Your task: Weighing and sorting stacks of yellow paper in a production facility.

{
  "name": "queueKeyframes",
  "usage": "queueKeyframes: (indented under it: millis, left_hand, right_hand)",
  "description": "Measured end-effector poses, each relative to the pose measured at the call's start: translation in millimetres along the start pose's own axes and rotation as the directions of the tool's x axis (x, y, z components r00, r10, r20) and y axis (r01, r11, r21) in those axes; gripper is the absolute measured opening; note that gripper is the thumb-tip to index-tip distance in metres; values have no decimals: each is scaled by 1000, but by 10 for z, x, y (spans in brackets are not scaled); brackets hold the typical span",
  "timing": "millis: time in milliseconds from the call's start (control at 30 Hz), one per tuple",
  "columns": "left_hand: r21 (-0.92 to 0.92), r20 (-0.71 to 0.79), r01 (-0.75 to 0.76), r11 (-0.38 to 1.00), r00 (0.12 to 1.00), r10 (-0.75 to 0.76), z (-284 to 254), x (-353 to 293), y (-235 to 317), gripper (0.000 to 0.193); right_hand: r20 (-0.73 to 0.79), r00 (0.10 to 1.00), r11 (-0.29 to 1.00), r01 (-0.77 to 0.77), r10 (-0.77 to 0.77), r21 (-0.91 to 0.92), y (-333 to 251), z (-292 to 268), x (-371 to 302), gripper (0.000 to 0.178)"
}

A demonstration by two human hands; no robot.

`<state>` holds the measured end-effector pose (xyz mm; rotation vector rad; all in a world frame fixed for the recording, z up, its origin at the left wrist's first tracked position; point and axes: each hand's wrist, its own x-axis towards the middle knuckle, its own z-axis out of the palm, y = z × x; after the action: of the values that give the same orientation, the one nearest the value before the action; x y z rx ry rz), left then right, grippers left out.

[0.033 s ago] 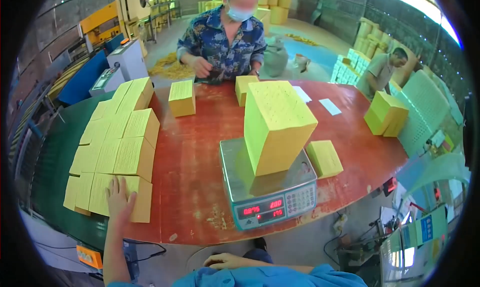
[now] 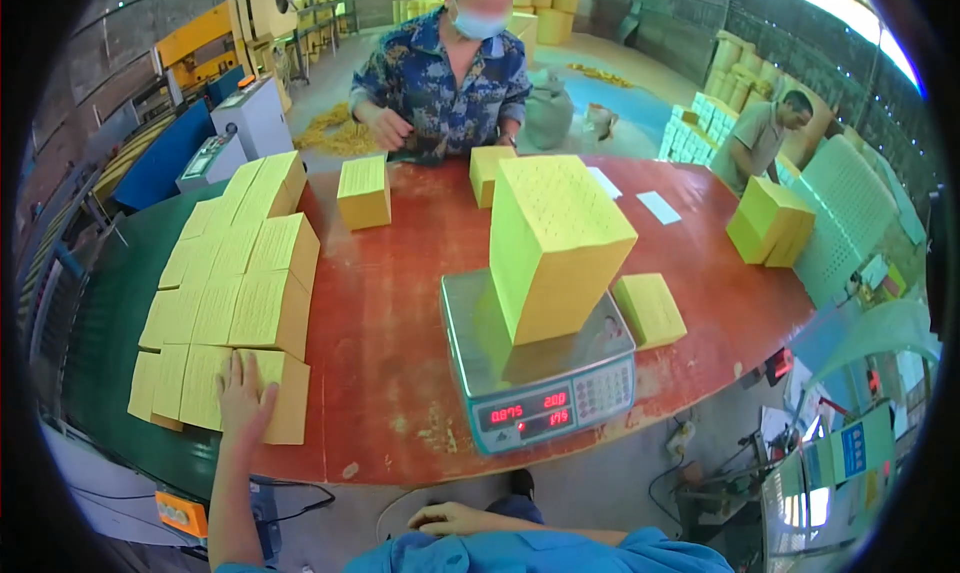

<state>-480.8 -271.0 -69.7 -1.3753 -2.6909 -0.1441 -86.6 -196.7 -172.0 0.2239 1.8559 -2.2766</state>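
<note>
My left hand (image 2: pixel 245 398) lies flat, fingers spread, on the nearest low stack of yellow paper sheets (image 2: pixel 205 388) at the table's front left corner. It grips nothing. My right hand (image 2: pixel 455 518) rests by my body at the lower edge, loosely curled and holding nothing. A digital scale (image 2: pixel 545 383) with a steel pan and red digits stands in front of me. A tall block of yellow paper (image 2: pixel 555 238) sits on the scale's pan. Beside the scale lies a thin yellow stack (image 2: pixel 650 308).
Rows of yellow stacks (image 2: pixel 250 273) cover the left of the red table (image 2: pixel 390 303). A masked person (image 2: pixel 445 73) works across it near two small stacks (image 2: pixel 365 191). Another person (image 2: pixel 760 138) stands at the right by a yellow block (image 2: pixel 770 221). White slips (image 2: pixel 660 208) lie at the far right.
</note>
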Motion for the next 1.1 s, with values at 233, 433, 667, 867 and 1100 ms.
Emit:
queueKeyframes:
  millis: [233, 433, 667, 867, 1100]
  left_hand:
    - [-210, 8, -286, 935, 956, 294, -128, -414, 525, 81]
    - [-261, 55, -465, 846, 868, 494, -315, -965, 1299, 85]
    - [-278, -56, -426, 861, 902, 428, -289, -1207, 1523, 83]
    - [-266, 23, -313, 912, 943, 331, -236, -1196, 1619, 84]
    - [-196, 39, -235, 952, 968, 247, -129, -1217, 1711, 84]
  right_hand:
    - [-127, 989, 966, -43, 77, 256, 244, 376, 335, 41]
    - [-320, 920, 719, 63, 228, 692, 324, 419, 463, 42]
    - [-237, 971, 632, 161, 38, 758, 351, 389, 441, 40]
    - [-260, 958, 732, 89, 123, 675, 392, 114, -4, 43]
    - [-408, 852, 663, 102, 326, 742, 626, -158, -879, 36]
